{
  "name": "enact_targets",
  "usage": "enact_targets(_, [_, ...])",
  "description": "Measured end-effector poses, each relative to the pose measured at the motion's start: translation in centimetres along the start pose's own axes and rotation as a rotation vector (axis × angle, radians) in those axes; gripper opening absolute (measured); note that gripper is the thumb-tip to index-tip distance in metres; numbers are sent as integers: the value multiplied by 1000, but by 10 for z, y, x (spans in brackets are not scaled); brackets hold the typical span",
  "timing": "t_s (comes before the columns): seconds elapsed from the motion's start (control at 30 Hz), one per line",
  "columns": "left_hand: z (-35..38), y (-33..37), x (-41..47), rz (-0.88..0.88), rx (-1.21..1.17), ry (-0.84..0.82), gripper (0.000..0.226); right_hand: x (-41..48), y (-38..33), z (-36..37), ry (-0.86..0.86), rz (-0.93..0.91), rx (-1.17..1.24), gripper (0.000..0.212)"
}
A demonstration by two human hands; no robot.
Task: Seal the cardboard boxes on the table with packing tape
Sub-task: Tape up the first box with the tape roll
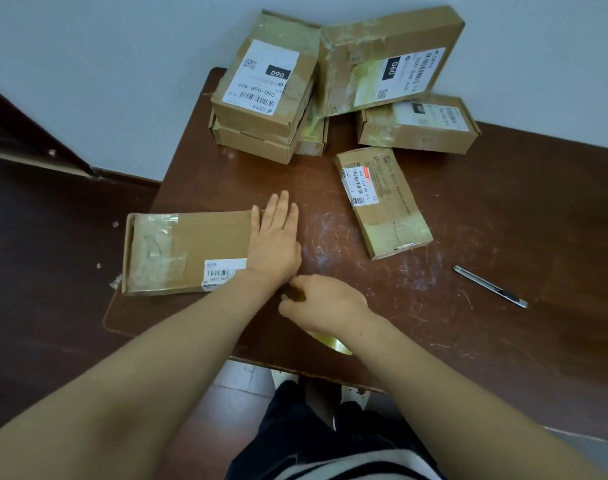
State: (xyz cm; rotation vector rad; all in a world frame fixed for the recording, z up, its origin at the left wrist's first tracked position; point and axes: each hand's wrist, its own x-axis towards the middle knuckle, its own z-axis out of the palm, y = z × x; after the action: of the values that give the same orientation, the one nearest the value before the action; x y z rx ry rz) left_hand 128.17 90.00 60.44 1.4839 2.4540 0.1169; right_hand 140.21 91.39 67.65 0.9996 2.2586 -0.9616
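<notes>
one box matters for the coming move: the flat box (188, 244) at the left of the desk (468, 341), with its left end hanging past the desk's edge. its long axis runs left to right across the person's front, so a strip laid along it would travel sideways, away from the body's midline toward the left.

the left hand (274, 244) lies flat on the box's right end, fingers straight and pointing toward the wall, pressing down and gripping nothing. the right hand (321, 303) sits just beside the left wrist, off the box's near right corner, with its fingers curled and the tips bunched together. it looks like a pinch, perhaps on a tape end, but what it holds, if anything, cannot be told. a glossy yellowish curve that looks like the tape roll (332, 342) shows under the right forearm near the desk's front edge, mostly hidden.

judging from this, the left hand is the anchor and the right hand is the one placed to draw tape leftward along the box.

a lone box (382, 202) lies tilted ahead and to the right, well apart from both hands, and a stack of boxes (264, 95) stands against the wall. a knife (489, 286) lies further right, nearer the right hand.
</notes>
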Motion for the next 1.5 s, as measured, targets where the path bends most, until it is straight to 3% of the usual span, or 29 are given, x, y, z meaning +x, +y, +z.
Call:
enact_targets(0.17, [9,-2,-25,-131,41,103,100,-19,22,4,1,31,207,66])
enact_targets(0.33, [18,-3,-30,-103,64,92,89,-21,22,14,51,-27,305,61])
enact_targets(0.47, [16,-6,-42,-56,21,26,111,-25,27,18,79,-40,325,60])
enact_targets(0.53, [12,-11,-41,-36,-40,-45,103,-26,30,20,88,-38,342,61])
enact_targets(0.6, [-2,-13,-38,-36,-272,-110,85,-30,33,22,93,-39,403,59])
enact_targets(0.67, [-22,-18,-41,-133,-577,25,63,-32,34,20,94,-29,529,54])
enact_targets(0.73, [-39,-23,-60,-316,-722,227,42,-33,36,19,89,23,729,46])
enact_targets(0.77, [-44,-24,-72,-409,-753,217,38,-34,35,19,83,46,835,39])
enact_targets(0.9, [-51,-2,-117,-657,-851,-410,57,-39,28,25,109,-8,908,28])
enact_targets(0.93, [-50,5,-124,-703,-918,-475,57,-40,25,27,111,-38,913,29])
enact_targets(1.0, [-45,20,-130,-757,-1184,-425,46,-40,23,30,101,-100,940,32])
enact_targets(1.07, [-42,33,-127,-845,-1518,-265,33,-41,23,32,66,-130,929,36])
enact_targets(1.13, [-43,42,-122,-941,-1715,-143,34,-43,26,30,48,-112,915,37])
enact_targets(1.2, [-43,45,-117,-1008,-1738,-94,34,-44,37,19,121,-103,897,31])
enact_targets(1.27, [-44,45,-113,-1062,-1727,-103,30,-42,66,2,331,-95,741,28])
enact_targets(1.4, [-45,51,-111,-1141,-1728,-144,18,-45,167,-25,739,159,382,35])
enact_targets(1.5, [-45,59,-111,-1155,-1712,-138,23,-48,230,-34,697,369,242,53])
